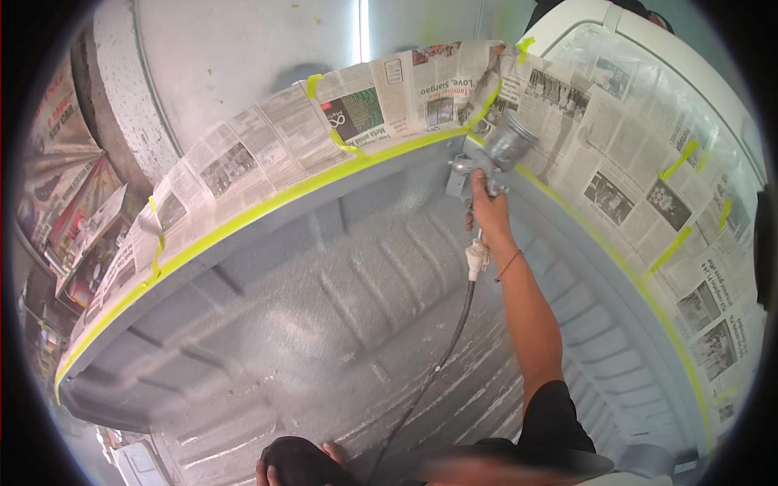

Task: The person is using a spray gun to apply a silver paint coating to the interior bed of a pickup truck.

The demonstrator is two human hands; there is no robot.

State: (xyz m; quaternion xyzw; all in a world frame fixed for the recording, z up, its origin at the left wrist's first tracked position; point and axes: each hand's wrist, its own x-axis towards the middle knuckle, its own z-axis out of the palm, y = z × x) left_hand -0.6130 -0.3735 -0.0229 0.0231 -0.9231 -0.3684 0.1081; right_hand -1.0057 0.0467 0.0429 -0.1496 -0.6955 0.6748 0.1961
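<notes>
My right hand is closed round the grip of a metal spray gun, with its cup tilted up to the right. The gun is held above the far corner of a grey ribbed pickup truck bed. From the gun's lower end, whitish wrapping covers the joint with a dark hose, which runs down to the lower edge. At the bottom left, fingers of my left hand show beside my black-clothed knee. They appear to rest on it; most of that hand is hidden.
Newspaper sheets line the bed's far and right rims, held by yellow-green masking tape. White bodywork curves round at upper right, its window covered with film and paper. Cluttered shelves stand at left. Pale streaks mark the bed floor.
</notes>
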